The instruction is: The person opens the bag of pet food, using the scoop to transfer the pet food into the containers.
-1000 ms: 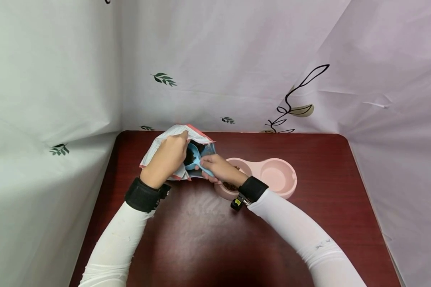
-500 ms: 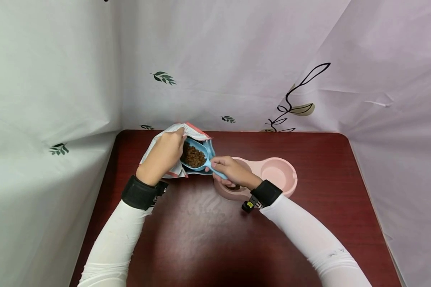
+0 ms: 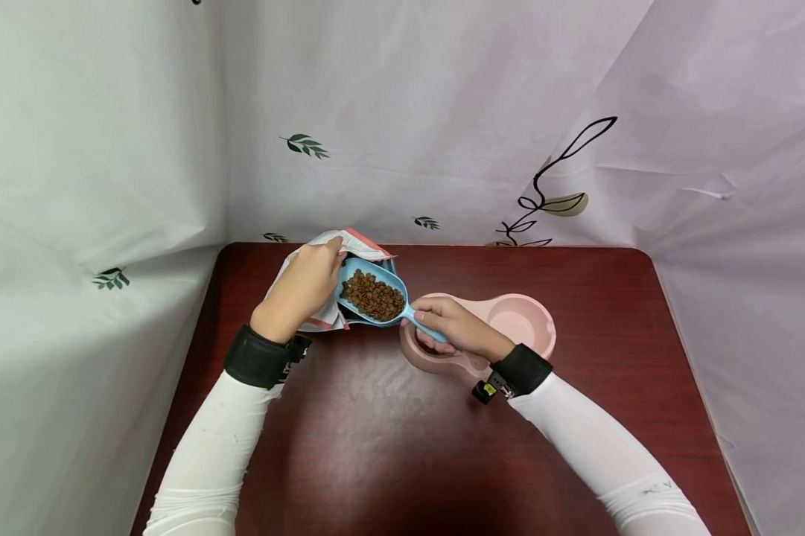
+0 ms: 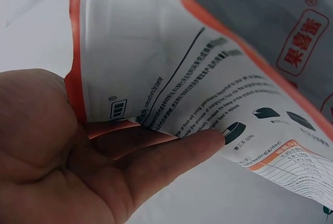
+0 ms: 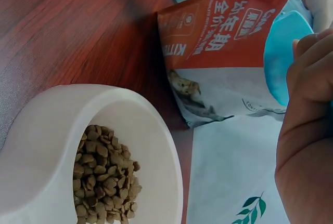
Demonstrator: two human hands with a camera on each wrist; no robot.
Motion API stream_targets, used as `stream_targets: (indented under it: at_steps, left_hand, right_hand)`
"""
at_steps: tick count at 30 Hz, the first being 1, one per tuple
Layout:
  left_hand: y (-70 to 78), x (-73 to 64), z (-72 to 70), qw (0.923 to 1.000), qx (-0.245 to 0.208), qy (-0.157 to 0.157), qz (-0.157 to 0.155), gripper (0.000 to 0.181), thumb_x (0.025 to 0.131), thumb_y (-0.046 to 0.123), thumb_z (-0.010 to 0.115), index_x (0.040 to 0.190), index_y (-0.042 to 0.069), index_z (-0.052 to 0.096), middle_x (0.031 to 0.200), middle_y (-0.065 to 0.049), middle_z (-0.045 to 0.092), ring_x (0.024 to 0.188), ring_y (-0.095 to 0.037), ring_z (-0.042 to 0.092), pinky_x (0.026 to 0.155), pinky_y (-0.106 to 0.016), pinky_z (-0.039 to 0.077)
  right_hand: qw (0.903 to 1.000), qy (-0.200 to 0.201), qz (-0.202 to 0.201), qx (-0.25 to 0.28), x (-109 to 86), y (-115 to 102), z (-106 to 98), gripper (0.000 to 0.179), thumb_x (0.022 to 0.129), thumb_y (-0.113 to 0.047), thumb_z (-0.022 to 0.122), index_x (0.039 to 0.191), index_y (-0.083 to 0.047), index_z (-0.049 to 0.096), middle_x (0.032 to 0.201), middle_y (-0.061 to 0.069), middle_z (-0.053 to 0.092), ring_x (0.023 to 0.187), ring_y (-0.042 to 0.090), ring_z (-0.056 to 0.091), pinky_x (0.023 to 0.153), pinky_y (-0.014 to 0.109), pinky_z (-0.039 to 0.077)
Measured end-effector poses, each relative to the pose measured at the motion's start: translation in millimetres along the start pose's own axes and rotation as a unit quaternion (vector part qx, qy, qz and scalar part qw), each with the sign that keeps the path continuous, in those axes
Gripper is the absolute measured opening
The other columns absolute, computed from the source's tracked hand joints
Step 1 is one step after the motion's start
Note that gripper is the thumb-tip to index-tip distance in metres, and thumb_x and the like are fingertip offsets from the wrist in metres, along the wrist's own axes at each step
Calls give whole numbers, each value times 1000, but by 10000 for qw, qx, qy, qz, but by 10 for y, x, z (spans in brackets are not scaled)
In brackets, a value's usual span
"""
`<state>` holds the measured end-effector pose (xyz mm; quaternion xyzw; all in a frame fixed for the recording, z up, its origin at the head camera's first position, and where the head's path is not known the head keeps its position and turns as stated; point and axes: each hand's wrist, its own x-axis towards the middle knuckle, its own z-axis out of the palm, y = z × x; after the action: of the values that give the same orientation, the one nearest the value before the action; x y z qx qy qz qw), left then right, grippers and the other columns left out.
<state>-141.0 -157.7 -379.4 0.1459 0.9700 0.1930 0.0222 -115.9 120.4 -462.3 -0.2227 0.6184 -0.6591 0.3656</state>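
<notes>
My right hand point(image 3: 457, 324) grips the handle of a light blue scoop point(image 3: 394, 278), its bowl loaded with brown kibble point(image 3: 374, 296). The scoop sits at the mouth of an open cat food bag point(image 3: 364, 246), partly out of it. Along the bag's upper edge, my left hand point(image 3: 300, 286) holds the paper; the left wrist view has the fingers around that printed edge. Orange and white, with a kitten picture, is the bag's front point(image 5: 223, 52) in the right wrist view. Below the right hand stands a pink double bowl point(image 3: 517, 324), whose left side holds kibble point(image 5: 106, 177).
The dark red wooden table point(image 3: 375, 447) carries the bag and the double bowl. A pale wall sheet point(image 3: 402, 112) with leaf prints hangs close behind the table's back edge. The double bowl's right cup shows a bare pink bottom.
My right hand has drawn the scoop rightward and outward from inside the bag, so its kibble shows fully. The left hand keeps its hold on the bag, shifting only slightly.
</notes>
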Motion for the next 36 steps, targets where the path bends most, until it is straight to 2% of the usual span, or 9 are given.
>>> stream_targets:
  at_steps: [5, 9, 14, 17, 21, 25, 29, 36]
  left_hand:
    - [-23, 4, 7, 10000, -18, 32, -16, 40, 111, 16, 47, 141, -7, 55, 129, -30, 67, 115, -43, 68, 94, -55, 55]
    - [-34, 6, 5, 9999, -4, 69, -73, 39, 110, 17, 47, 141, -6, 56, 128, -30, 67, 114, -44, 68, 92, -57, 55]
    - [-40, 8, -7, 9998, -63, 86, -157, 41, 110, 16, 48, 144, -5, 54, 132, -30, 65, 113, -45, 68, 90, -57, 56]
    - [-43, 11, -14, 9998, -77, 124, -164, 38, 110, 17, 48, 140, -4, 58, 124, -30, 69, 107, -44, 70, 85, -57, 57]
    - [-49, 9, -17, 9997, -80, 119, -192, 37, 110, 17, 48, 139, -3, 58, 121, -29, 69, 106, -45, 70, 84, -57, 56]
    - [-46, 10, -12, 9997, -87, 99, -207, 39, 110, 17, 49, 143, -3, 56, 129, -29, 67, 110, -45, 69, 88, -58, 56]
    - [-39, 12, -8, 9997, -44, 151, -169, 39, 109, 17, 50, 141, -4, 57, 128, -29, 68, 110, -44, 69, 88, -58, 56]
    - [-34, 12, -10, 9997, 71, 196, -140, 37, 109, 16, 52, 139, -4, 58, 123, -28, 69, 109, -44, 70, 87, -58, 56]
  right_hand:
    - [9992, -128, -293, -220, -23, 34, -33, 31, 114, -20, 40, 115, 5, 59, 67, 8, 49, 40, 8, 37, 39, 27, 33]
    - [9975, -193, -551, -395, -99, 48, -56, 29, 114, -18, 38, 117, 4, 57, 68, 7, 50, 39, 9, 35, 36, 28, 32]
    - [9971, -194, -543, -502, -270, 41, -73, 30, 114, -19, 40, 119, 5, 56, 68, 5, 49, 38, 9, 34, 34, 30, 29]
    - [9969, -204, -541, -537, -359, 46, -81, 32, 114, -22, 41, 120, 5, 57, 67, 2, 48, 39, 7, 33, 33, 29, 27]
    - [9950, -403, -902, -122, -473, 96, -100, 31, 114, -15, 36, 119, 7, 57, 65, 9, 46, 38, 11, 31, 32, 30, 26]
    - [9898, -520, -1261, 401, -605, 156, -137, 31, 113, -8, 30, 118, 8, 56, 65, 18, 44, 37, 18, 30, 30, 33, 27]
    - [9898, -383, -1329, 332, -770, 187, -201, 30, 113, -6, 29, 116, 5, 57, 65, 17, 43, 37, 20, 30, 30, 29, 30]
    - [9882, -408, -1450, 290, -1180, 226, -405, 36, 109, 8, 19, 126, 13, 51, 68, 16, 45, 39, 19, 32, 32, 26, 32]
